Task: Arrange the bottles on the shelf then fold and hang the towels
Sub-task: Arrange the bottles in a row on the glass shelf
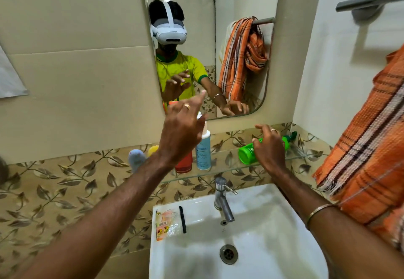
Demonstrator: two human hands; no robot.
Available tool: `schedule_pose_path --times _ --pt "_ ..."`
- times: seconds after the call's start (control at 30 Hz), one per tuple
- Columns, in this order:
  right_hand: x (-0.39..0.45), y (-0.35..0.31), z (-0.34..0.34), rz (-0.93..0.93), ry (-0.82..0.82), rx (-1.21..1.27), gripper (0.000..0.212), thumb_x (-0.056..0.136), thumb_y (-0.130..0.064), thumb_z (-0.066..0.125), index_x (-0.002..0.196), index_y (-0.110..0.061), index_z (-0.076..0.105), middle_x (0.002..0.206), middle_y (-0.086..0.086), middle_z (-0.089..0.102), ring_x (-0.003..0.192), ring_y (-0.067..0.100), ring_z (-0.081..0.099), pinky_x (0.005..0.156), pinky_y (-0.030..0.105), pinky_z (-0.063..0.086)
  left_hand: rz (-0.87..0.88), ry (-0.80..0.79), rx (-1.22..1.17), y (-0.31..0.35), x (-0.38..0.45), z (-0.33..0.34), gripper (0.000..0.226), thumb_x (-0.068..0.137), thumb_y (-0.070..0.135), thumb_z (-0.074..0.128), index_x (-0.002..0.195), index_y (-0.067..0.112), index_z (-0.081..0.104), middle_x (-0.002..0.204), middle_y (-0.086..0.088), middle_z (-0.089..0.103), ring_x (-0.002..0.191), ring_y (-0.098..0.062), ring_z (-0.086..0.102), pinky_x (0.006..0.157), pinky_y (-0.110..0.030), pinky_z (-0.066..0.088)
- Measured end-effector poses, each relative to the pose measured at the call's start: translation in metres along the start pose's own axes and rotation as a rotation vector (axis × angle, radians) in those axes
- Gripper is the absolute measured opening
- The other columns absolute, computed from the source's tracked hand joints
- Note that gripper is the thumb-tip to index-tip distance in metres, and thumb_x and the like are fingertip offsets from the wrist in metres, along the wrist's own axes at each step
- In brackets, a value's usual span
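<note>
Bathroom wall tiled in leaf pattern; glass shelf (229, 165) runs above the sink (251, 224). On the shelf, left of the tap (222, 197): red bottle (184, 166) and blue-white bottle (203, 150), both upright. Right of the tap: green bottle (248, 153) lying on its side. Right hand (270, 147) curls over it, gripping. Left hand (182, 133) hovers by the upright pair, fingers spread, holding nothing. Orange towel (369, 154) hangs far right. Risk: righting the green bottle may roll it off the shelf edge into the sink.

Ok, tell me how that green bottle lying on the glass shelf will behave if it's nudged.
The green bottle lies on its side, round-bodied, so it would probably roll. The glass shelf looks smooth with no visible lip, so it could slide off. The right hand rests on it.
</note>
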State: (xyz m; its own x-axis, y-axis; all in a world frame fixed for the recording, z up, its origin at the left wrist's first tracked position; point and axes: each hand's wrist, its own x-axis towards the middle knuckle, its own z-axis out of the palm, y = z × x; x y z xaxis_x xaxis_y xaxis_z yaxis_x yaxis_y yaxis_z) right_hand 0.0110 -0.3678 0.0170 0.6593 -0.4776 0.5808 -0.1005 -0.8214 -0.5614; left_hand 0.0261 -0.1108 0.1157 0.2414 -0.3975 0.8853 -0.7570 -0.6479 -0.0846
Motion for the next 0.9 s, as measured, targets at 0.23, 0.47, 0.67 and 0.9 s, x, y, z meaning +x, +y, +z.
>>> schedule_pose_path --times 0.23,0.47,0.67,0.9 --pt "-0.010 0.042 -0.008 0.289 -0.058 -0.026 0.039 0.085 -0.018 0.070 0.121 -0.018 0.055 0.122 0.021 0.062 0.113 0.039 0.056 0.085 0.043 0.053 -0.071 -0.375 -0.343 0.083 -0.002 0.082 0.070 0.094 0.022 0.062 0.154 0.015 0.026 0.123 -0.018 0.067 0.103 -0.034 0.064 0.082 -0.048 0.057" --pt "-0.011 0.049 -0.018 0.569 -0.117 0.317 0.047 0.083 -0.014 0.077 0.124 -0.012 0.055 0.120 0.014 0.066 0.108 0.033 0.063 0.087 0.036 0.049 -0.440 -0.855 -0.240 0.097 0.004 0.157 0.056 0.099 0.045 0.055 0.135 0.004 0.044 0.126 -0.023 0.062 0.115 -0.039 0.059 0.088 -0.042 0.048" --pt "-0.007 0.057 -0.018 0.845 -0.163 0.718 0.016 0.085 0.001 0.070 0.094 -0.010 0.062 0.077 0.013 0.067 0.063 0.025 0.061 0.051 0.030 0.049 -0.614 -0.904 -0.288 0.091 -0.001 0.176 0.040 0.101 0.047 0.050 0.099 0.008 0.059 0.086 -0.010 0.060 0.081 -0.027 0.056 0.063 -0.030 0.035" --pt "0.007 0.049 -0.017 1.077 -0.178 1.052 0.027 0.085 0.004 0.072 0.109 -0.001 0.060 0.084 0.015 0.059 0.066 0.022 0.056 0.043 0.029 0.055 -0.691 -0.688 -0.305 0.101 -0.010 0.177 0.034 0.090 0.040 0.067 0.101 0.008 0.071 0.089 -0.012 0.071 0.080 -0.026 0.061 0.063 -0.030 0.036"
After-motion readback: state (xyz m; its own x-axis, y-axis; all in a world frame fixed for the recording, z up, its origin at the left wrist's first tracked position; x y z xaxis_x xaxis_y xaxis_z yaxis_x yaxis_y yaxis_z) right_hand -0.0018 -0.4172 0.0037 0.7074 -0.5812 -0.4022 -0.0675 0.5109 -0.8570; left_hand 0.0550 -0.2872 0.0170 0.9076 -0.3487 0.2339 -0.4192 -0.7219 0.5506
